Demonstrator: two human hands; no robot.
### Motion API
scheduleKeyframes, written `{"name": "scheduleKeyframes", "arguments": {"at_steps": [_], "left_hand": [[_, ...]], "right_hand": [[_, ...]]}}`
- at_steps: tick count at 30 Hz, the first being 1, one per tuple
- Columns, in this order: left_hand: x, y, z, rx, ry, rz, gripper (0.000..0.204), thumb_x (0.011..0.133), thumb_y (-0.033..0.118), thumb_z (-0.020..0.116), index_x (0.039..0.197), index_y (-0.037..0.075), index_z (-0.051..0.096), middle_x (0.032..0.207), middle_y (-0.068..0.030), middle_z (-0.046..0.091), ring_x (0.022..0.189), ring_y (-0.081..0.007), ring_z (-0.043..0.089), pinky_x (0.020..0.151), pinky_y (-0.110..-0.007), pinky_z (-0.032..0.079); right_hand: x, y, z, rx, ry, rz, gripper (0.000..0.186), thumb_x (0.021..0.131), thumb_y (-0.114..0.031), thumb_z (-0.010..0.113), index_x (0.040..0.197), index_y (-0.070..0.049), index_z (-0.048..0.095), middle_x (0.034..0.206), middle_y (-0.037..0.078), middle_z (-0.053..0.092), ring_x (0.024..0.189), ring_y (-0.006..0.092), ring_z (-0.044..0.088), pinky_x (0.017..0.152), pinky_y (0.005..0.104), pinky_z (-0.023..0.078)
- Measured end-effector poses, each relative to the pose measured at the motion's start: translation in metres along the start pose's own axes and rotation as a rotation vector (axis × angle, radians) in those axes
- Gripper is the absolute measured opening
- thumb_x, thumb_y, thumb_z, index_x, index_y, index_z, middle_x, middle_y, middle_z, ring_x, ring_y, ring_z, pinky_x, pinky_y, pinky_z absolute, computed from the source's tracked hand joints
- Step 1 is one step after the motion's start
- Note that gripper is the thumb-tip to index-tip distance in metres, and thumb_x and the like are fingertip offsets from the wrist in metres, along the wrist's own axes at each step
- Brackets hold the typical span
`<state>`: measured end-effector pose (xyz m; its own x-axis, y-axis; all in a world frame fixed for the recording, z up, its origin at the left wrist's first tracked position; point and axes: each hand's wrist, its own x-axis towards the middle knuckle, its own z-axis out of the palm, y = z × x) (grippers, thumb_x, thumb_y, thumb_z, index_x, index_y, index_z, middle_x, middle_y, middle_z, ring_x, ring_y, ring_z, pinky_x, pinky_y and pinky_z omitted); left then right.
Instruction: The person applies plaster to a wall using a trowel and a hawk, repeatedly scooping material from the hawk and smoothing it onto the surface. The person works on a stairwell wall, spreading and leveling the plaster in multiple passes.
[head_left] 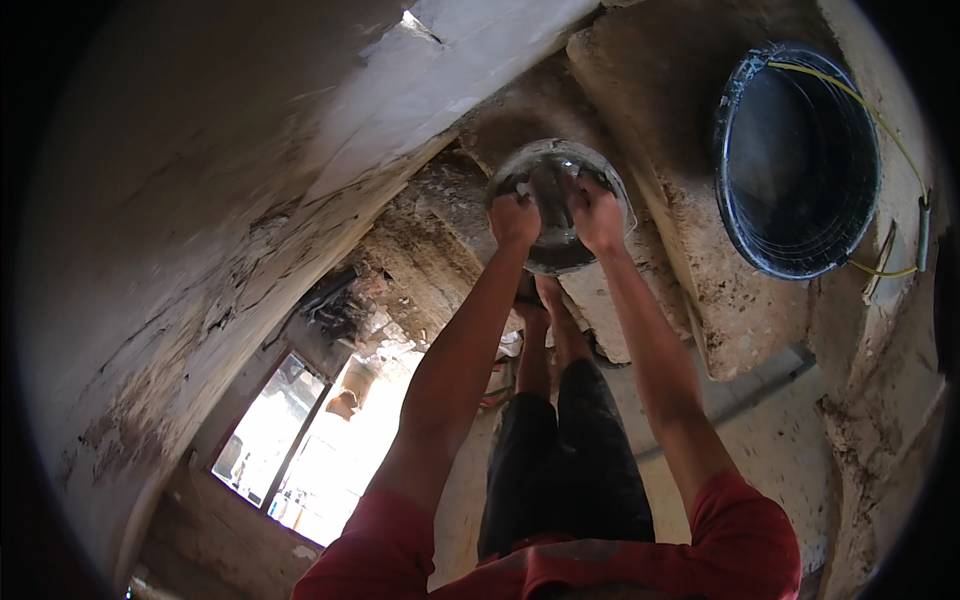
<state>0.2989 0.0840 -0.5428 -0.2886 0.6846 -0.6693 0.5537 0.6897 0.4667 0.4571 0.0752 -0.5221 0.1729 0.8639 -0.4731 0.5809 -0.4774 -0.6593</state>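
Observation:
A round basin (560, 150) with a pale, dirty rim stands out in front of me at the top centre. Its inside looks dark and shiny, as if wet. Both my arms are stretched toward it. My left hand (515, 218) is curled at the left part of the basin, inside the rim. On the right part, my right hand (598, 215) is curled in the same way. A greyish shape shows between the hands, too unclear to name. My fingertips are hidden, and what they grip cannot be made out.
A large black bucket (730, 190) with a yellow handle (885, 125) stands at the upper right. Rough concrete steps (700, 250) run under and beside the basin. A worn plaster wall (230, 190) rises on the left. A bright window (275, 430) lies at the lower left.

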Motion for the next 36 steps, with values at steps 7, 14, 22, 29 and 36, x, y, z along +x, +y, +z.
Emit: {"name": "scheduleKeyframes", "arguments": {"at_steps": [7, 14, 22, 29, 36], "left_hand": [[-0.025, -0.021, -0.017, -0.183, -0.016, 0.058, 0.023, 0.091, 0.019, 0.065, 0.093, -0.001, 0.076, 0.093, -0.0264, 0.073, 0.093, -0.0457, 0.069, 0.081, -0.051, 0.052], [-0.039, -0.023, -0.024, -0.266, 0.027, 0.019, 0.022, 0.086, 0.018, 0.065, 0.086, -0.001, 0.075, 0.076, -0.0253, 0.069, 0.079, -0.0437, 0.071, 0.072, -0.052, 0.054], [-0.024, -0.004, -0.008, -0.129, 0.127, 0.028, 0.024, 0.083, 0.020, 0.069, 0.086, -0.003, 0.075, 0.080, -0.0275, 0.071, 0.081, -0.0450, 0.072, 0.074, -0.050, 0.058], [-0.013, 0.003, 0.006, -0.111, 0.202, -0.020, 0.026, 0.085, 0.021, 0.069, 0.092, -0.003, 0.076, 0.094, -0.0292, 0.072, 0.095, -0.0465, 0.071, 0.085, -0.054, 0.056], [-0.002, -0.027, 0.016, -0.194, 0.113, -0.042, 0.027, 0.086, 0.023, 0.068, 0.095, -0.001, 0.076, 0.095, -0.0278, 0.072, 0.098, -0.0471, 0.069, 0.089, -0.053, 0.054]], "right_hand": [[-0.064, -0.037, -0.007, -0.076, 0.197, -0.290, 0.026, 0.094, -0.006, 0.063, 0.118, -0.009, 0.072, 0.092, 0.021, 0.074, 0.085, 0.0407, 0.072, 0.075, 0.0488, 0.056], [-0.050, -0.034, -0.025, -0.244, 0.340, -0.354, 0.027, 0.092, -0.004, 0.061, 0.116, -0.010, 0.072, 0.090, 0.022, 0.074, 0.082, 0.0415, 0.072, 0.072, 0.0507, 0.058], [0.036, 0.010, 0.020, -0.609, 0.107, -0.329, 0.038, 0.081, -0.009, 0.063, 0.118, -0.010, 0.071, 0.084, 0.025, 0.071, 0.080, 0.0467, 0.069, 0.076, 0.0568, 0.056], [0.045, 0.005, 0.028, -0.522, -0.003, -0.278, 0.036, 0.080, -0.015, 0.066, 0.115, -0.009, 0.073, 0.096, 0.023, 0.073, 0.092, 0.0460, 0.069, 0.085, 0.0539, 0.057], [0.032, -0.020, 0.007, -0.213, -0.055, -0.180, 0.032, 0.089, -0.017, 0.062, 0.118, -0.021, 0.077, 0.103, 0.023, 0.072, 0.099, 0.0416, 0.069, 0.088, 0.0484, 0.056]]}}
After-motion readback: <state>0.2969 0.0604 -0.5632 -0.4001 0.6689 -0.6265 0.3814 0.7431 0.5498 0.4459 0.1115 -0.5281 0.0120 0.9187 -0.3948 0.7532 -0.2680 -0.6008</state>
